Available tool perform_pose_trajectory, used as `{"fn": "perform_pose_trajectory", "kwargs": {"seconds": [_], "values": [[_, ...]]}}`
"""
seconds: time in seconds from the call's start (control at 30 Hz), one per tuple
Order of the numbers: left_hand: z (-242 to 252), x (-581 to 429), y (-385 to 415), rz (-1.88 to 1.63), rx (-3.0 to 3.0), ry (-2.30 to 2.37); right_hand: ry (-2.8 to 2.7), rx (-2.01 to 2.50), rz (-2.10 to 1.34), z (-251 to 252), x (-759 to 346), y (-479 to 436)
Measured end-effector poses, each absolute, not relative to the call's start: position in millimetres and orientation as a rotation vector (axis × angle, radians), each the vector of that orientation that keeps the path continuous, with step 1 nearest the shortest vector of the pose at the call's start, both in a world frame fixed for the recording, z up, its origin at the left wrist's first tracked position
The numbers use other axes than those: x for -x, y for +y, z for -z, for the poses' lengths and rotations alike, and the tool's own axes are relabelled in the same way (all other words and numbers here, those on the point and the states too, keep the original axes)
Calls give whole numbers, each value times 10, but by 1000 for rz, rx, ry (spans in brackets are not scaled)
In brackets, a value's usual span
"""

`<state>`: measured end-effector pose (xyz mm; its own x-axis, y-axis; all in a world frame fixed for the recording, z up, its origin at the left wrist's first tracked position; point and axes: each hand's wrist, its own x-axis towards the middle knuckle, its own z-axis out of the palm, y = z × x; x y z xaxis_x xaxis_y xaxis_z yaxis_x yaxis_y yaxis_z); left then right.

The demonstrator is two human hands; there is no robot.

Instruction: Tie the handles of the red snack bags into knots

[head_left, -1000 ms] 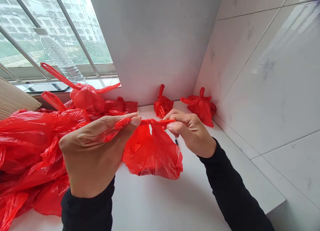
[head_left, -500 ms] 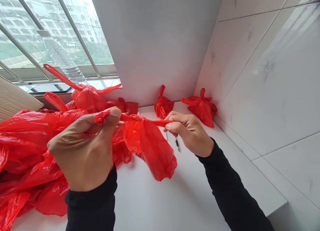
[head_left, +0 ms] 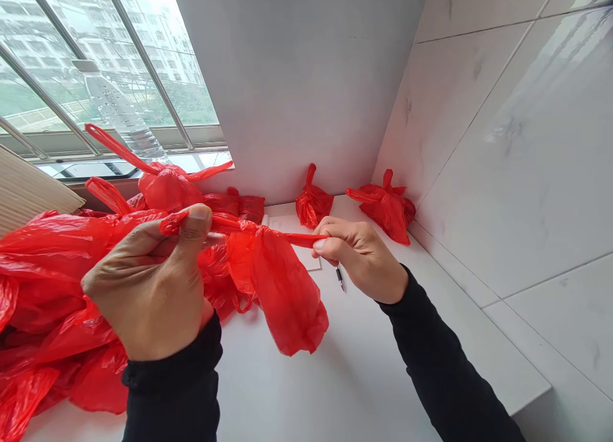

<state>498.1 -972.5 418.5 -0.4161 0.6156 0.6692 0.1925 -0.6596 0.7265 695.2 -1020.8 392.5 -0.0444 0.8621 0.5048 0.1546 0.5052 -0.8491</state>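
A red plastic bag (head_left: 290, 292) hangs between my hands above the white table, its two handles pulled out sideways from a knot or twist at its neck. My left hand (head_left: 156, 285) is closed, thumb and fingers pinching the left handle. The end of the right handle is pinched in my right hand (head_left: 361, 253), thumb on top. What the bag contains is hidden. Just behind my right fingers, a black pen (head_left: 340, 278) lies on the table, close to a partly covered sheet or pad of white paper (head_left: 282, 223).
A large heap of red plastic bags (head_left: 52, 257) fills the left. Two tied red bags (head_left: 313, 205) stand by the back wall, one in the corner. A clear water bottle (head_left: 119, 113) stands at the barred window. A tiled wall (head_left: 527, 174) bounds the right side.
My left hand has moved left and slightly down, drawing the bag and its knot leftward. A longer stretch of handle shows by my right hand, which has barely moved. More paper is visible.
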Motion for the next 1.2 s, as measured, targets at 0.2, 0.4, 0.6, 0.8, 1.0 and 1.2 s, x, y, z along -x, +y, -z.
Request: {"fn": "perform_pose_trajectory", "kwargs": {"seconds": [0.2, 0.4, 0.6, 0.8, 1.0, 1.2], "values": [[-4185, -4905, -9687, -2098, -1493, 1123, -1532, 919, -734, -3909, -6939, -10211], [-4197, -4916, -9631, -2175, -1448, 1113, -1558, 929, -717, -3911, -6920, -10213], [-4211, -4728, -9487, -2352, -1321, 1146, -1597, 950, -699, -3943, -6967, -10232], [-4240, -4538, -9417, -2340, -1239, 1090, -1608, 971, -677, -3961, -7050, -10299], [-4272, -4569, -9477, -2002, -1296, 952, -1533, 1003, -723, -3957, -7065, -10328], [-4218, -4749, -9652, -1424, -1588, 808, -1418, 873, -826, -3944, -7012, -10344]]}}
